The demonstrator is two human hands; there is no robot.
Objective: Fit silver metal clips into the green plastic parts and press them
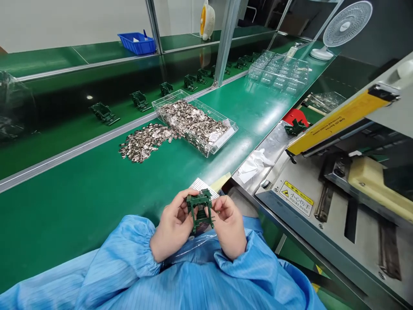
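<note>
Nearest to us, above the blue smock (200, 288), the left hand (171, 228) and the right hand (230, 226) grip a dark green frame (200, 200) between them, fingers closed on its two sides, held up in front of the tabletop's (80, 215) near edge. Just behind it we see a white patterned piece (197, 184) and a pale yellow slip (221, 181). To our right stands a machine of grey metal with a warning label (296, 198) and a yellow bar (335, 122); crumpled white film (254, 165) lies beside it. Farther over the smooth green tabletop, which catches bright glare, a loose heap of small metal pieces (143, 142) touches a clear bin (222, 144) filled with more of them. Beyond a metal rail (80, 146), a row of similar green frames (166, 88) runs along a dark, glossy strip (48, 133). Toward the far right we find clear moulded trays (279, 71) and a white fan (346, 26). At the back, a blue bin (138, 45) and a yellow-and-white fan (208, 21) stand on a green ledge (41, 60), before a pale wall (74, 21).
</note>
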